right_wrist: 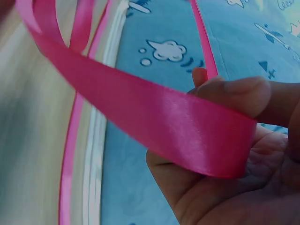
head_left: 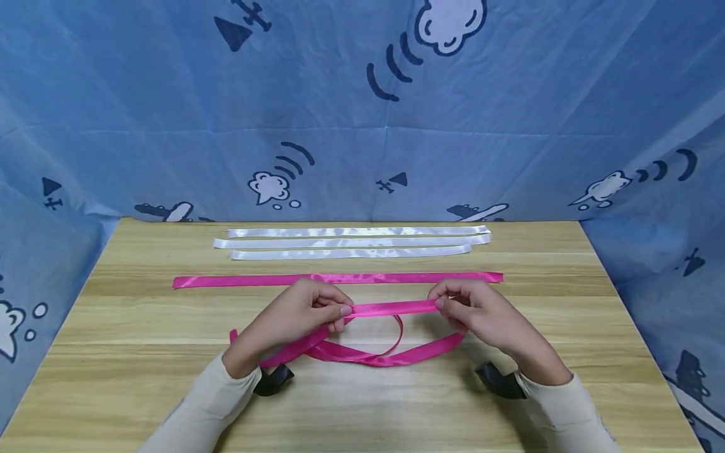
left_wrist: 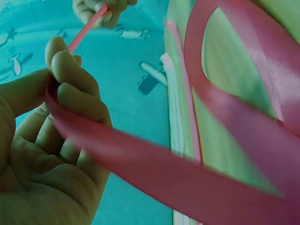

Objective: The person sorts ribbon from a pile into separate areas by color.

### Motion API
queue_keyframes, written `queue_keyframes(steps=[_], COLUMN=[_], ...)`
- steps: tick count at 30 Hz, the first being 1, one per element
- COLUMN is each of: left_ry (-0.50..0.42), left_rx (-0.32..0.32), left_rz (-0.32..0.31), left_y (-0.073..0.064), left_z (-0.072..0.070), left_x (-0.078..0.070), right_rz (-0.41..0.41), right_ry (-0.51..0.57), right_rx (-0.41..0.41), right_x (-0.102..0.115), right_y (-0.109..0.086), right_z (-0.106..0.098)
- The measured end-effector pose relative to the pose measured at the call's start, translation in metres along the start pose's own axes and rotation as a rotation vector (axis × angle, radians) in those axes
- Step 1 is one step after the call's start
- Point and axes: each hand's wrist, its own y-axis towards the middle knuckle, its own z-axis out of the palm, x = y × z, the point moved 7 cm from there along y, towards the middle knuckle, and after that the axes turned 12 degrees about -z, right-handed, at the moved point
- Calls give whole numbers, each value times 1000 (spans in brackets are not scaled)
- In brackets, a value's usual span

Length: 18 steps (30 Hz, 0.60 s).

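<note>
A bright pink satin ribbon [head_left: 394,308] is stretched nearly level between both hands, above the table. My left hand [head_left: 306,309] pinches it between thumb and fingers at one end of the taut stretch. At the other end my right hand [head_left: 474,309] pinches it the same way. The slack ribbon [head_left: 396,359] loops down below the hands onto the table. In the left wrist view a length of ribbon [left_wrist: 140,159] runs down from the left hand's fingers. A broad curve of ribbon [right_wrist: 178,126] bends round at the right thumb in the right wrist view.
A second pink ribbon [head_left: 385,278] lies straight across the wooden table [head_left: 141,365] beyond the hands. Farther back, three white ribbons [head_left: 351,241] lie side by side. A blue printed cloth [head_left: 328,94] hangs behind the table and at its sides.
</note>
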Motion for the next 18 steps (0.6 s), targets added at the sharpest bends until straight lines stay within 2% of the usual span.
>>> queue_keyframes(steps=[4, 13, 18], left_ry=[-37, -6, -4], left_rx=[-34, -114, -160], left_rz=[-18, -14, -5], left_y=[-9, -31, -46], left_z=[-9, -32, -47], left_x=[5, 14, 18], right_rz=[-11, -30, -43], right_ry=[-2, -40, -63], right_rx=[-38, -103, -112], right_x=[1, -1, 0], right_y=[-7, -20, -25], right_z=[-12, -32, -37])
